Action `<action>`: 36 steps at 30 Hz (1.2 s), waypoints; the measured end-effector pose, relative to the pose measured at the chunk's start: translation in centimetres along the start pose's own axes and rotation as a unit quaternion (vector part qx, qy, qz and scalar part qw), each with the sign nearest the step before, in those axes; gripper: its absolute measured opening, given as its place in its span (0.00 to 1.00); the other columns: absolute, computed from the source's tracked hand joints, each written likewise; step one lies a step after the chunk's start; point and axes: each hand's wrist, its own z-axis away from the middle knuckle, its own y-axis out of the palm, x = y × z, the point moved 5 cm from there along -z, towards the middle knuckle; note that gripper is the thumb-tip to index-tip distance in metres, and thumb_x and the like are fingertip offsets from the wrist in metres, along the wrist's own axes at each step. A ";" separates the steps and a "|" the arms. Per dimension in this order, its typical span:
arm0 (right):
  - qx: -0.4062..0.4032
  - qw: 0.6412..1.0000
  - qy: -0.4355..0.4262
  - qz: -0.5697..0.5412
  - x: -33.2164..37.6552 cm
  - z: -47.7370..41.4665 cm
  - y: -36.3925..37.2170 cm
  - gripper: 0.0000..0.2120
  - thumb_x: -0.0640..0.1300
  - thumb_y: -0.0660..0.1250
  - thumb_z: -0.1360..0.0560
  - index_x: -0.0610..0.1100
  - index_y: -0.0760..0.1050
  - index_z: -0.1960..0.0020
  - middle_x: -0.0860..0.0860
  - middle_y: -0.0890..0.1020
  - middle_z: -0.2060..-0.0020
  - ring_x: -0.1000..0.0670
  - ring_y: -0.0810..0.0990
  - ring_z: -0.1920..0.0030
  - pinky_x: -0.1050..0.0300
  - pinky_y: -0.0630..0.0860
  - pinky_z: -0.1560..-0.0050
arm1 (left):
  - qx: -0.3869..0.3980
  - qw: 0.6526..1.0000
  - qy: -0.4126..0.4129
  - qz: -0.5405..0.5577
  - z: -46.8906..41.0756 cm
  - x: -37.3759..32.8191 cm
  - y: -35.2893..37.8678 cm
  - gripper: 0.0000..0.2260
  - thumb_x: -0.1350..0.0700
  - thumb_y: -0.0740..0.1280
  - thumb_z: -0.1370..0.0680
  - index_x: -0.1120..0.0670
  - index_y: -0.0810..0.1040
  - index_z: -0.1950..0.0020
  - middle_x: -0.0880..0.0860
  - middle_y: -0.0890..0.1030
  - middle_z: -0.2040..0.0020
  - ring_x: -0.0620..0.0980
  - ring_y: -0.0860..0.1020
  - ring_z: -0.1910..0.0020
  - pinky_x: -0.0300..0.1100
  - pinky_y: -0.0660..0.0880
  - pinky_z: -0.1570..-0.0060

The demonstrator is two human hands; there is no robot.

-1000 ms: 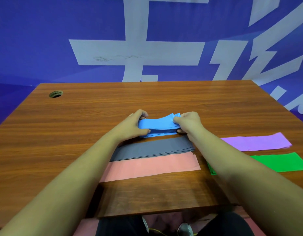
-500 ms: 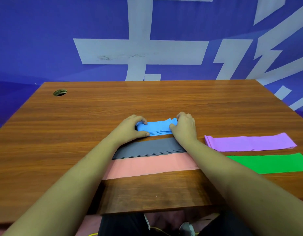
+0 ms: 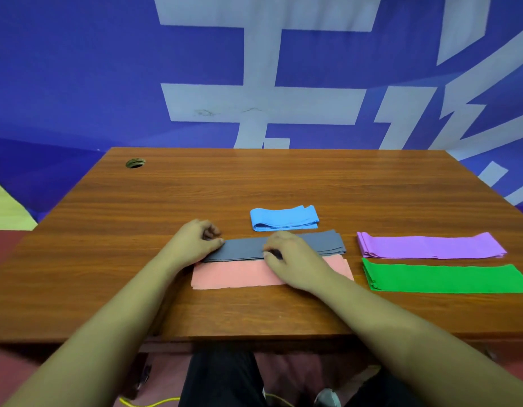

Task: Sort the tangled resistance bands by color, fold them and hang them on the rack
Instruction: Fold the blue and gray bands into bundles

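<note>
Left hand (image 3: pixel 195 243) pinches the left end of the grey band (image 3: pixel 245 248); right hand (image 3: pixel 294 259) grips its middle. Blue band (image 3: pixel 283 218) lies folded beyond, pink band (image 3: pixel 233 276) nearer, purple band (image 3: pixel 430 245) and green band (image 3: pixel 445 278) to the right.

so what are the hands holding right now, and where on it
The grey band: left hand pinches its left end, right hand grips its near edge mid-length.

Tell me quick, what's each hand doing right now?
Left hand: pinches the left end of the grey band.
Right hand: fingers curled on the grey band's near edge, gripping it around its middle.
</note>
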 end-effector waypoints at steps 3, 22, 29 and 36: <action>0.005 1.000 0.013 0.021 0.2 0.1 0.6 0.12 0.49 0.61 0.22 0.45 0.80 0.48 0.51 0.78 0.50 0.51 0.74 0.46 0.52 0.72 0.42 | 0.025 0.999 -0.038 -0.024 0.5 0.2 -0.1 0.10 0.49 0.73 0.27 0.50 0.76 0.52 0.47 0.77 0.59 0.49 0.76 0.57 0.41 0.70 0.59; -0.055 0.973 0.139 -0.178 -0.1 -0.2 -0.6 0.07 0.46 0.65 0.24 0.49 0.81 0.49 0.52 0.80 0.49 0.54 0.77 0.47 0.58 0.73 0.44 | -0.014 0.986 -0.032 0.160 1.0 -5.7 -2.6 0.09 0.56 0.75 0.28 0.56 0.78 0.53 0.52 0.82 0.60 0.48 0.77 0.63 0.42 0.74 0.62; -0.028 0.764 0.275 -0.584 1.1 -0.4 -1.3 0.18 0.55 0.62 0.21 0.40 0.78 0.45 0.40 0.84 0.49 0.44 0.84 0.51 0.49 0.80 0.45 | 0.027 0.947 -0.045 0.317 1.3 -9.2 -0.4 0.14 0.45 0.71 0.25 0.55 0.79 0.52 0.54 0.80 0.62 0.48 0.77 0.66 0.42 0.74 0.60; -0.033 0.696 0.320 -0.642 -1.1 0.4 -0.7 0.18 0.49 0.72 0.26 0.39 0.78 0.41 0.41 0.85 0.48 0.42 0.85 0.49 0.47 0.81 0.46 | 0.078 0.923 -0.040 0.375 2.4 -10.0 1.4 0.07 0.61 0.59 0.17 0.60 0.76 0.47 0.59 0.84 0.51 0.52 0.79 0.57 0.41 0.73 0.58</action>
